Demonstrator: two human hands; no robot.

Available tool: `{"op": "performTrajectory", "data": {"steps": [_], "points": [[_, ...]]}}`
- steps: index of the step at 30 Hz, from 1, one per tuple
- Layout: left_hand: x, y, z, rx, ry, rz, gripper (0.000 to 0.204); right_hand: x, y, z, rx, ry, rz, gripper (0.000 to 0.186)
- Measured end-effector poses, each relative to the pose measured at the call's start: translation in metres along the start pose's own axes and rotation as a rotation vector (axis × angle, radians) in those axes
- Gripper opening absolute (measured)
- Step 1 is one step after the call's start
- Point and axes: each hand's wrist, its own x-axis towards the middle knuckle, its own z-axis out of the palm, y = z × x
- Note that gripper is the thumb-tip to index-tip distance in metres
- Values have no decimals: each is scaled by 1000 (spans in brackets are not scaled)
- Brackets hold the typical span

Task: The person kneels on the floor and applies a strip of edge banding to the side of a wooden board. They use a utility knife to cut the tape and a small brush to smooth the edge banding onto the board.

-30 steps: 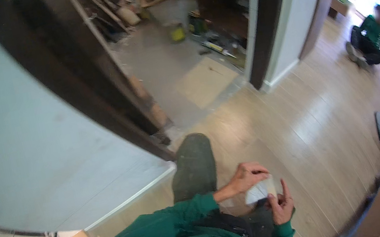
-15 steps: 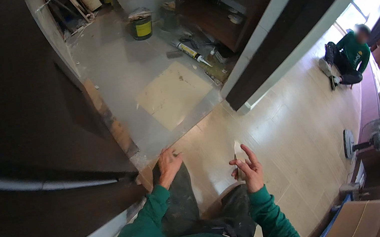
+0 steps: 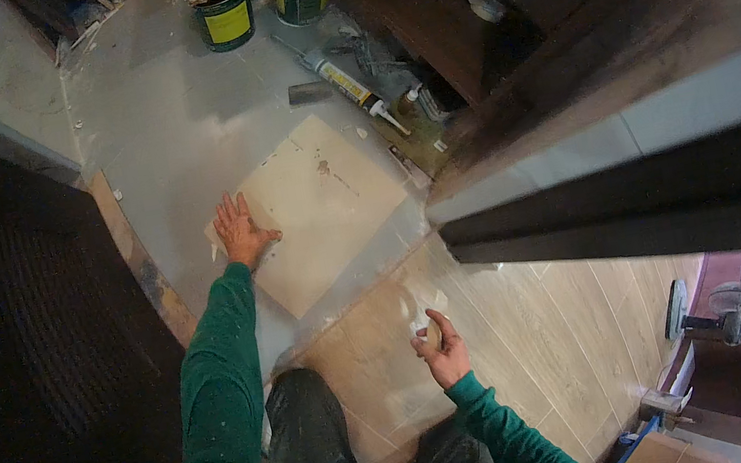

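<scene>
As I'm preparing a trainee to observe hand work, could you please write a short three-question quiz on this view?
1. Which hand is spread over the left corner of the pale beige sheet?
2. True or false: the right hand is empty.
3. How does the sealant cartridge rest: (a) standing upright, (b) lying on its side, (c) hanging from a hook?

Key:
1. The left hand.
2. False; its fingers hold a small pale piece.
3. (b)
</scene>
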Motion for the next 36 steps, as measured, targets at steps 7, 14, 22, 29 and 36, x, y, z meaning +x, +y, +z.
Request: {"op": "performTrajectory", "data": {"steps": [7, 14, 22, 29, 36], "points": [[-6, 23, -20, 112, -293, 190, 128, 72, -10, 23, -393, 94, -183, 62], [-36, 37, -25, 75, -314, 316, 105, 212, -34, 118, -668, 113, -340, 58], [86, 108, 14, -438, -70, 112, 52, 296, -5, 167, -1073, 406, -591, 58], [182, 238, 105, -285, 50, 424, 43, 304, 28, 165, -1208, 451, -598, 78], [129, 130, 61, -605, 367, 158, 38, 302, 11, 166, -1073, 186, -403, 58]]}}
